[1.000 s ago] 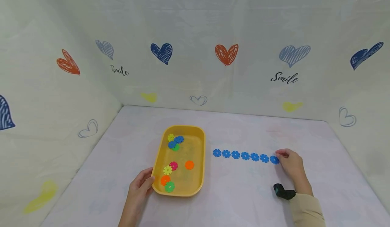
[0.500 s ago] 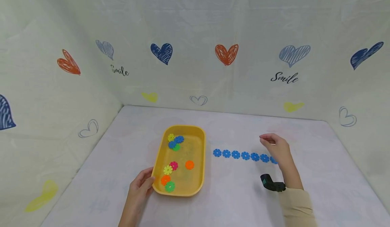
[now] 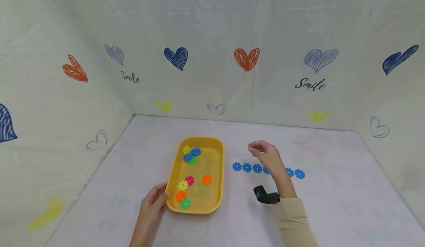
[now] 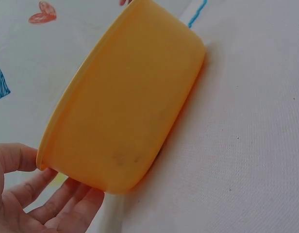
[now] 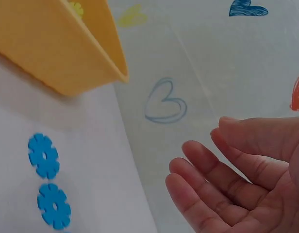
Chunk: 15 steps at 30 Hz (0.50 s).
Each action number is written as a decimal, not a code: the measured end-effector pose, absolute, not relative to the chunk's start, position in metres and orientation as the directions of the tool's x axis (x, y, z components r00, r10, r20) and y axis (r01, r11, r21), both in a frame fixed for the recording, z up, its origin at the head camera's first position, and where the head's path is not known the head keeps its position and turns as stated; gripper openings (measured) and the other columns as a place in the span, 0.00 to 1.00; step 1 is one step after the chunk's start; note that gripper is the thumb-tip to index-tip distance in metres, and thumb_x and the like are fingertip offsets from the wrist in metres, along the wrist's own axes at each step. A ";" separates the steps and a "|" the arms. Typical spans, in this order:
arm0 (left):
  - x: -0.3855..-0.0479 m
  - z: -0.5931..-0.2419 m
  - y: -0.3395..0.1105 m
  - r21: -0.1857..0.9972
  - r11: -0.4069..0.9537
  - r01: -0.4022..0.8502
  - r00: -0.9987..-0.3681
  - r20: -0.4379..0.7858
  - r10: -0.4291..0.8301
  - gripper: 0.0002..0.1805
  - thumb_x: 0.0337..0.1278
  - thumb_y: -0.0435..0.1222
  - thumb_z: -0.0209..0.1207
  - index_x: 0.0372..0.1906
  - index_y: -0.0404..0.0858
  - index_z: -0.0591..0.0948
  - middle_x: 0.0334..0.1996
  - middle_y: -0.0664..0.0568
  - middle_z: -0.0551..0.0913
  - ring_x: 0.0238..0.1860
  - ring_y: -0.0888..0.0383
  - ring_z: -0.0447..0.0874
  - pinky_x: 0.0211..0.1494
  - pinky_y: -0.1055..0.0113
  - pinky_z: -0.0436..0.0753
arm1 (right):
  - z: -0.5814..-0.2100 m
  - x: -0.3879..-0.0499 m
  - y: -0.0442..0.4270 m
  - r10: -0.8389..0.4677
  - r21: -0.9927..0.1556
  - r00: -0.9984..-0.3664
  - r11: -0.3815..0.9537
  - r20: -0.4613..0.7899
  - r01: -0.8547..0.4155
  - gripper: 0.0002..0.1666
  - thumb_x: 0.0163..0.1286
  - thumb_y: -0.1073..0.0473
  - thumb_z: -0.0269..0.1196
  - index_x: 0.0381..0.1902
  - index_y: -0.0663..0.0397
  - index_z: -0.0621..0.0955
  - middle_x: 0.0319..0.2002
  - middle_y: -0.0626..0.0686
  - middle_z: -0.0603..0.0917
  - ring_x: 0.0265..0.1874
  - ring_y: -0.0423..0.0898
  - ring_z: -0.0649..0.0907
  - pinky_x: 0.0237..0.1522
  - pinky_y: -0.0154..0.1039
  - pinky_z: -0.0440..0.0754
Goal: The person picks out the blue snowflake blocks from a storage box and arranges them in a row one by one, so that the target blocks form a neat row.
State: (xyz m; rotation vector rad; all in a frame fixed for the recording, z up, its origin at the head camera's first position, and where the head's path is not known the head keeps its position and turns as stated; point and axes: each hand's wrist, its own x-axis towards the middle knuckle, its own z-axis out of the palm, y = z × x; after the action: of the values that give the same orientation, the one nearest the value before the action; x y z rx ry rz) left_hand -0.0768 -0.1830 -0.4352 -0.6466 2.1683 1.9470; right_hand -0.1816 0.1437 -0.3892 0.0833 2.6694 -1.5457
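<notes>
My left hand (image 3: 152,204) holds the near left corner of a yellow plastic tray (image 3: 211,198), thumb at the rim and fingers against the outer wall, as the left wrist view shows. In the tray lie several flower-shaped plastic discs: blue (image 3: 188,157), yellow, green, pink and orange (image 3: 207,180). To its right, a row of blue notched discs (image 3: 247,167) runs across the table. My right hand (image 3: 270,159) hovers over the middle of that row and hides part of it. Its fingers (image 5: 195,199) are loosely bent, with nothing between them in the right wrist view.
A white cloth covers the table (image 3: 335,202). Pale curtains (image 3: 212,25) printed with hearts stand behind and at the sides. A black device (image 3: 265,196) sits on my right wrist, below a beige sleeve (image 3: 293,217).
My right hand has left the disc at the row's right end and moved up and left toward the tray. That disc stays in the row. My left hand and the tray keep their place.
</notes>
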 end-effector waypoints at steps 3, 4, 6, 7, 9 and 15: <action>-0.077 -0.435 -0.184 0.909 0.056 -0.414 -0.895 -0.395 -0.208 0.23 0.65 0.37 0.49 0.64 0.34 0.67 0.59 0.39 0.72 0.49 0.57 0.77 0.46 0.72 0.81 | -0.392 -0.187 0.126 -0.015 -0.882 -0.997 0.467 -0.079 0.063 0.18 0.67 0.53 0.58 0.50 0.58 0.78 0.47 0.58 0.82 0.46 0.53 0.82 0.52 0.49 0.78; -0.077 -0.435 -0.184 0.909 0.055 -0.413 -0.895 -0.394 -0.208 0.23 0.65 0.36 0.49 0.64 0.34 0.67 0.59 0.39 0.72 0.49 0.57 0.77 0.46 0.71 0.81 | -0.392 -0.188 0.120 -0.026 -0.888 -0.996 0.456 -0.081 0.060 0.18 0.67 0.54 0.58 0.50 0.57 0.79 0.47 0.57 0.82 0.45 0.53 0.82 0.52 0.48 0.78; -0.077 -0.435 -0.184 0.909 0.051 -0.413 -0.895 -0.395 -0.208 0.24 0.65 0.37 0.50 0.64 0.34 0.67 0.59 0.39 0.72 0.49 0.58 0.77 0.46 0.72 0.81 | -0.392 -0.190 0.108 -0.040 -0.897 -0.995 0.437 -0.090 0.063 0.17 0.66 0.54 0.59 0.49 0.57 0.79 0.47 0.56 0.82 0.44 0.53 0.82 0.52 0.47 0.78; -0.077 -0.435 -0.184 0.909 0.049 -0.414 -0.894 -0.396 -0.208 0.24 0.65 0.37 0.50 0.64 0.34 0.67 0.59 0.39 0.72 0.49 0.58 0.77 0.46 0.72 0.81 | -0.392 -0.192 0.102 -0.050 -0.902 -0.994 0.427 -0.095 0.065 0.17 0.66 0.54 0.59 0.49 0.56 0.79 0.47 0.56 0.82 0.44 0.52 0.83 0.52 0.47 0.78; -0.077 -0.435 -0.184 0.908 0.050 -0.415 -0.893 -0.397 -0.211 0.23 0.65 0.37 0.50 0.63 0.34 0.67 0.58 0.39 0.73 0.48 0.58 0.77 0.45 0.72 0.80 | -0.391 -0.194 0.091 -0.067 -0.909 -0.993 0.412 -0.101 0.065 0.16 0.65 0.55 0.59 0.48 0.56 0.79 0.46 0.55 0.83 0.43 0.51 0.83 0.51 0.46 0.79; -0.077 -0.435 -0.183 0.909 0.046 -0.414 -0.892 -0.396 -0.217 0.23 0.64 0.36 0.50 0.63 0.35 0.68 0.58 0.40 0.73 0.48 0.58 0.77 0.44 0.73 0.80 | -0.395 -0.200 0.062 -0.135 -0.917 -0.986 0.398 -0.096 0.035 0.14 0.64 0.59 0.60 0.45 0.60 0.80 0.41 0.56 0.83 0.36 0.45 0.81 0.46 0.42 0.81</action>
State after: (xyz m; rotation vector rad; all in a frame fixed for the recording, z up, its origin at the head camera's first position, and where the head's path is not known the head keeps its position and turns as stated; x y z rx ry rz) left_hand -0.0767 -0.1832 -0.4352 -0.6586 2.1577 1.9638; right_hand -0.2001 0.0624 -0.3950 -0.0899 2.4928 -1.6414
